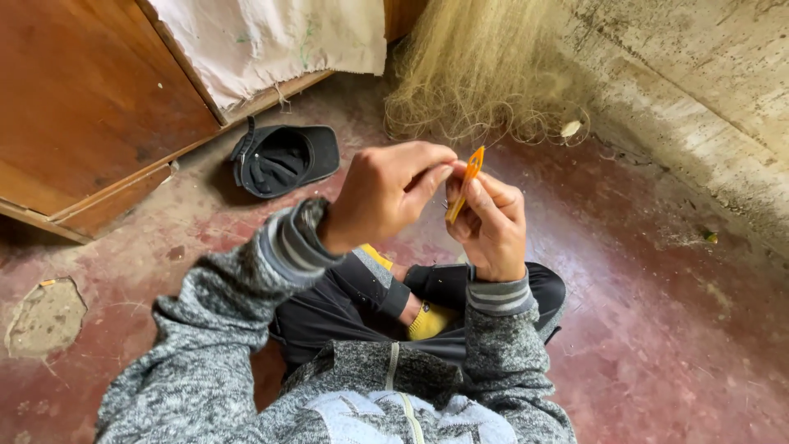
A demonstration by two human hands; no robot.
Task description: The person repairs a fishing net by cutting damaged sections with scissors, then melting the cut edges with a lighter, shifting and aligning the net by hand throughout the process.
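The orange netting needle (467, 182) stands nearly upright, tilted a little with its point toward one o'clock, held up in front of the seated person, just above the middle of the view. The right hand (491, 224) grips its lower half, fingers curled narrowly around it from the four o'clock side. The left hand (386, 193) comes in from nine o'clock, its thumb and forefinger pinched together right at the needle's upper part, touching the right hand's fingertips; whether a thread runs between them is too fine to tell.

Both wrists wear grey knitted sleeves (246, 329) with striped cuffs. Below the hands, at six o'clock, the person's crossed legs in dark trousers (345, 308) show a bit of yellow sock (429, 322).

At twelve o'clock, well apart from the hands, a heap of pale fishing net (477, 74) lies against the concrete wall (699, 90). At ten o'clock a dark cap (283, 159) rests upside down on the red floor (657, 329), near a wooden cabinet (90, 99) draped with a white cloth (263, 41).
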